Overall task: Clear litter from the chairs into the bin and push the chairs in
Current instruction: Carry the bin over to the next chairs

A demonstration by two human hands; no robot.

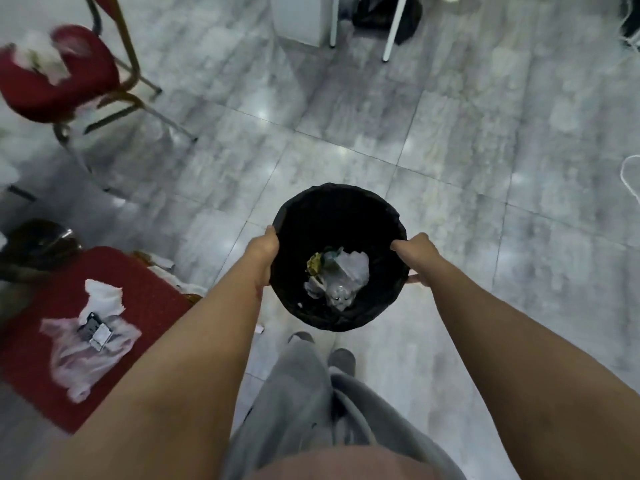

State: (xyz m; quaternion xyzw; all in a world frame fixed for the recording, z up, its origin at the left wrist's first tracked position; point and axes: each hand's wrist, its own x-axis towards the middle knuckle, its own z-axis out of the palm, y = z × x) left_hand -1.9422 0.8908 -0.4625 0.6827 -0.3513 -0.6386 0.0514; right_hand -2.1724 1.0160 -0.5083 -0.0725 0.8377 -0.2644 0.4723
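Observation:
A round bin [304, 206] with a black liner is held in front of me above the tiled floor. My left hand [265, 251] grips its left rim and my right hand [414, 251] grips its right rim. Plastic wrappers and crumpled paper [341, 271] lie at the bottom of the bin. At lower left a red chair seat [145, 299] carries a white tissue [104, 296], a pinkish plastic bag [83, 355] and a small dark packet [97, 329]. Farther away at upper left a second red chair [62, 88] holds white litter [41, 55], blurred.
Grey marble-look tiles cover the floor [450, 150]. White table legs [393, 26] and a black bag [384, 12] stand at the top. A dark object [38, 244] sits left of the near chair. My legs in grey trousers [301, 393] are below the bin.

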